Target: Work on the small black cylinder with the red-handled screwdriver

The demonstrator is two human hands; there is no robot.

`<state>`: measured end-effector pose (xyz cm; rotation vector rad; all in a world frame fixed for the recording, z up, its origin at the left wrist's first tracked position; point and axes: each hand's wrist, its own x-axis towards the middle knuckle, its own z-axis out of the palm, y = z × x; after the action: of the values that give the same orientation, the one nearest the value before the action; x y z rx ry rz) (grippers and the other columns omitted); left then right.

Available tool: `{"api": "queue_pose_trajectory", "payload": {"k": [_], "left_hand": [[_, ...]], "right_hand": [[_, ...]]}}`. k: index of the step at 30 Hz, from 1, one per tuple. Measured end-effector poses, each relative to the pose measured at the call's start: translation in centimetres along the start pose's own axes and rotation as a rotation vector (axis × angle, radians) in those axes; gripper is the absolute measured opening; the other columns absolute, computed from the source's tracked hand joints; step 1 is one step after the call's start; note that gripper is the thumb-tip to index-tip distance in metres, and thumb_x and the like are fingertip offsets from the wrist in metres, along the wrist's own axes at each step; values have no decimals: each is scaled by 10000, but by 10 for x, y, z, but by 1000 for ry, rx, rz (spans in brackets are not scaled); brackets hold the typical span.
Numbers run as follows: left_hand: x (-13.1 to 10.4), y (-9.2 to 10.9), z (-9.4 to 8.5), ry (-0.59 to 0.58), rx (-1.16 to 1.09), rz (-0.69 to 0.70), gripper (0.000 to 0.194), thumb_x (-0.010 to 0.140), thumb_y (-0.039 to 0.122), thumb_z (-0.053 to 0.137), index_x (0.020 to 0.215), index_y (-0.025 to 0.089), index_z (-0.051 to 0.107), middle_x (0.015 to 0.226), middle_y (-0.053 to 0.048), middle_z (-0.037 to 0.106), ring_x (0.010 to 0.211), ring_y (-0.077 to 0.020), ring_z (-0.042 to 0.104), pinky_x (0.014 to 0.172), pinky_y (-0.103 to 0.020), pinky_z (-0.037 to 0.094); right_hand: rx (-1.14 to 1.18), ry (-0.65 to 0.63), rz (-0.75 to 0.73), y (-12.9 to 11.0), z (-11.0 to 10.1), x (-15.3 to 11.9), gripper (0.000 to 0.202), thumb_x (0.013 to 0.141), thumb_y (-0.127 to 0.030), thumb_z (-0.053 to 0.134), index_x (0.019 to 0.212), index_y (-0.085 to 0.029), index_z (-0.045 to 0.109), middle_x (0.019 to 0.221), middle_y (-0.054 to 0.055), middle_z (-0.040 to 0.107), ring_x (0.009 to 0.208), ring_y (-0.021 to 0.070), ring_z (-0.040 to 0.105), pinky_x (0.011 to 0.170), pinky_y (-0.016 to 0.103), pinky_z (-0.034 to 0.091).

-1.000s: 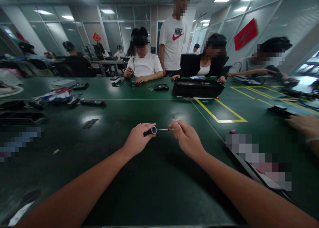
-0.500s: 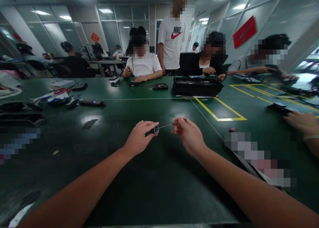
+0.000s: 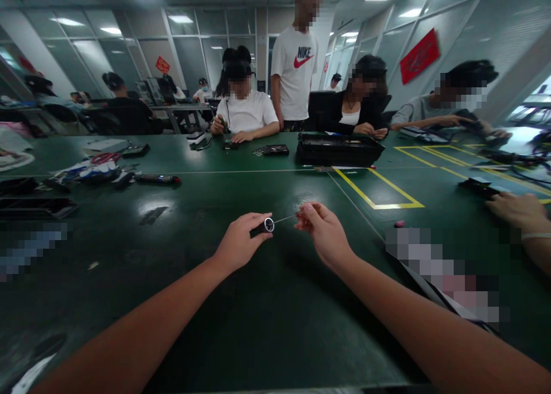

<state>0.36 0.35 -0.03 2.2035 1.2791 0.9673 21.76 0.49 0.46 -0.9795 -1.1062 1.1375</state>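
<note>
My left hand (image 3: 241, 237) is closed round a short black cylinder (image 3: 269, 226) with a bright ring at its open end, which faces me and a little to the right. A thin, straight metal rod (image 3: 284, 218) runs from the cylinder's mouth up to the fingertips of my right hand (image 3: 322, 227). My right thumb and fingers pinch the rod's outer end. How far the rod reaches inside the cylinder is hidden. Both hands are above the green tabletop (image 3: 267, 313).
A long black tray (image 3: 340, 151) stands across the table. At the left lie a black pen-like tool (image 3: 157, 178), red-handled items (image 3: 105, 157) and black trays (image 3: 37, 207). Another person's hand (image 3: 519, 213) rests at the right edge; several people sit opposite.
The view has shifted slightly. The cylinder's open end has turned a little in my left hand, while my right hand keeps its pinch on the rod.
</note>
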Motion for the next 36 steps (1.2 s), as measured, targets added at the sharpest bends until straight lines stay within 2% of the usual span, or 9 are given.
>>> {"api": "queue_pose_trajectory", "payload": {"k": [8,16,22,32,36], "left_hand": [[0,-1,1,12,15,1,463,866,206,726,1316,262,631,1274,-44,663,1191,-228,593,1062,-422,452],[1,-1,1,20,37,-6,459,846,164,743,1289,239,651,1255,-43,673,1174,-225,599,1058,-414,448],[1,-5,0,57,23,7,458,857,165,729,1298,257,643,1264,-43,662,1179,-220,593,1060,-424,456],[2,-11,1,92,62,34,454,857,152,715,1289,277,648,1248,-36,657,1165,-217,595,1042,-421,473],[3,-9,0,95,37,9,434,862,165,711,1279,269,654,1247,-42,661,1169,-224,598,1053,-439,467]], "right_hand": [[-92,-15,-99,1,-4,-2,227,932,-452,599,917,-227,629,738,-19,616,688,152,582,702,321,487],[-328,-57,-226,-8,-2,-6,246,955,-444,545,908,-211,613,723,2,630,677,166,593,675,325,475],[-245,-90,-176,-4,-3,-5,224,956,-429,546,967,-214,609,775,11,656,716,175,624,715,346,502],[-426,-120,-220,-12,3,-15,183,977,-372,511,1007,-217,602,793,16,679,759,180,652,732,345,501],[-307,-109,-175,-5,2,-11,196,970,-389,513,989,-211,592,782,14,668,736,177,642,733,351,512]]}}
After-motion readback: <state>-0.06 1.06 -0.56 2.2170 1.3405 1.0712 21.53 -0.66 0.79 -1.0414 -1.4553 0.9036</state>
